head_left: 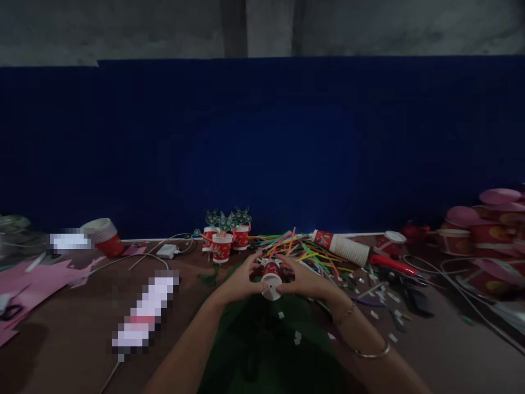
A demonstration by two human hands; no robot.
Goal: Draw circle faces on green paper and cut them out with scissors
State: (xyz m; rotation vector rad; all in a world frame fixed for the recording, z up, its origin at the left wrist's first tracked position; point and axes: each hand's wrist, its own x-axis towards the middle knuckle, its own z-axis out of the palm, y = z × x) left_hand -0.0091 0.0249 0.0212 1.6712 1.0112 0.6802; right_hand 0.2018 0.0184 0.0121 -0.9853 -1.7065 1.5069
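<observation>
Left hand [244,280] and right hand [302,279] both closed on a red cup [270,268], held between them, its white end toward the wearer. Table [463,350] extends back to a pale edge [141,240] below the blue panel [262,148]; coloured strips [315,255] crowd the room just beyond the right hand. Near that edge: three upright cups [221,250], green cutouts [226,222] rising above them; nested cup stack [350,250] lies sideways.
</observation>
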